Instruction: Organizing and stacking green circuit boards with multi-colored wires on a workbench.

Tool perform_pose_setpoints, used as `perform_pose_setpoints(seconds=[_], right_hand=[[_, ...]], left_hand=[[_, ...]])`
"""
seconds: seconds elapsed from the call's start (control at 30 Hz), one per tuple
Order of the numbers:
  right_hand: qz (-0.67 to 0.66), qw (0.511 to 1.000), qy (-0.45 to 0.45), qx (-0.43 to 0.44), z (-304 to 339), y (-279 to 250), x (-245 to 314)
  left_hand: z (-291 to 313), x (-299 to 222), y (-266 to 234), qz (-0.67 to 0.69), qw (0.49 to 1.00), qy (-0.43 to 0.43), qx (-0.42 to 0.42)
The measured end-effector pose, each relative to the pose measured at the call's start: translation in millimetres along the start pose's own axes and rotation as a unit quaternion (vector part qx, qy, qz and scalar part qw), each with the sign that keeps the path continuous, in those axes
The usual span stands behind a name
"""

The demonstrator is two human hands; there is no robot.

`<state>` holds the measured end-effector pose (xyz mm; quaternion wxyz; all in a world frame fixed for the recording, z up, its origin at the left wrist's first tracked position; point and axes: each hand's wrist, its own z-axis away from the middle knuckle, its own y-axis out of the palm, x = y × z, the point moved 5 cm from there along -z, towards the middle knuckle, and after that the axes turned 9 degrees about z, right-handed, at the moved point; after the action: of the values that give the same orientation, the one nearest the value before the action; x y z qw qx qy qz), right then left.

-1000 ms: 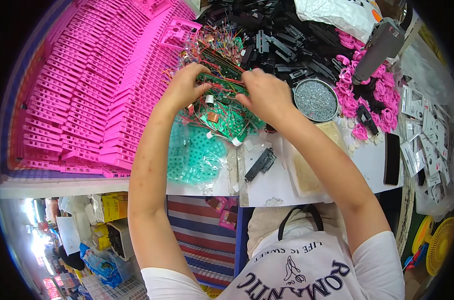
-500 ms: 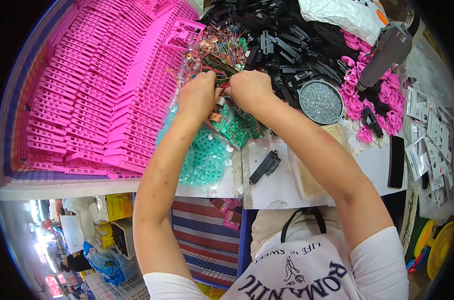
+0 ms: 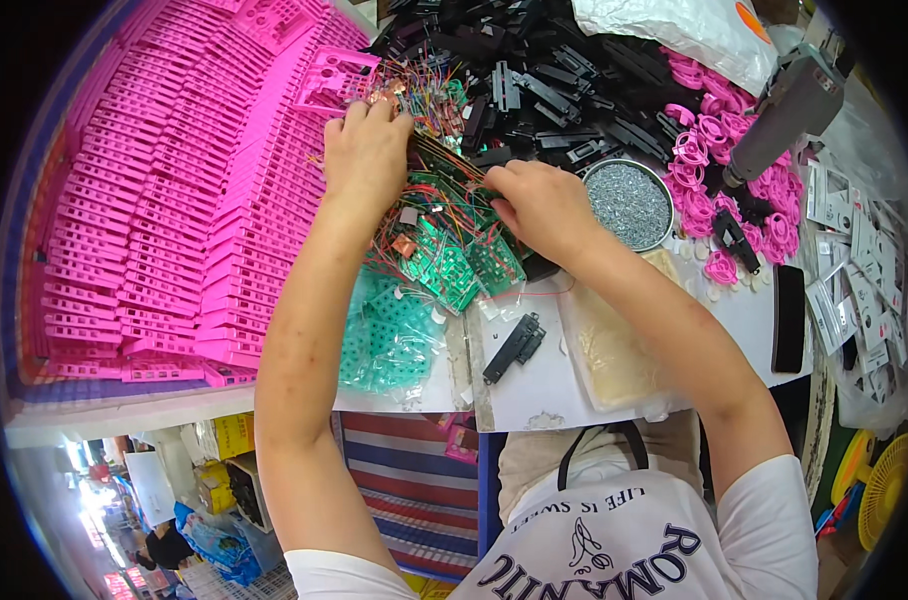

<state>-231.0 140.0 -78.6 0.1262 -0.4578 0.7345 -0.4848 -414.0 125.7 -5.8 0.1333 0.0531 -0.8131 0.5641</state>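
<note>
Green circuit boards [image 3: 444,268] and wires [image 3: 442,192] lie heaped on the white table [image 3: 534,395]. The wires between the hands run from far left to near right; the front board's long axis slants likewise. Left hand [image 3: 367,155]: fingers bent, slightly spread, over the wires. Right hand [image 3: 542,208]: half-curled at the heap's right edge. Neither grip can be told. Dark lettering marks the shirt [image 3: 614,545].

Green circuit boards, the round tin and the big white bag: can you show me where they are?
Green circuit boards [image 3: 444,268]: head view, on one board's face.
Round tin [image 3: 671,207]: head view, on its right rim.
White bag [image 3: 674,38]: head view, on its wrinkled middle.
</note>
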Motion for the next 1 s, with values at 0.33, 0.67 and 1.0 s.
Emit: perform_pose_setpoints(seconds=[0.33, 0.67, 1.0], right_hand=[[0.01, 1.0, 0.024, -0.005, 3, 2, 4], [0.043, 0.999, 0.025, 0.021, 2, 5, 11], [0.08, 0.977, 0.043, 0.194, -15, -4, 23]], left_hand=[[-4, 24, 6, 0.142, 0.985, 0.028, 0.097], [-2, 28, 6, 0.171, 0.981, 0.033, 0.092], [4, 38, 13, 0.219, 0.965, -0.022, 0.14]])
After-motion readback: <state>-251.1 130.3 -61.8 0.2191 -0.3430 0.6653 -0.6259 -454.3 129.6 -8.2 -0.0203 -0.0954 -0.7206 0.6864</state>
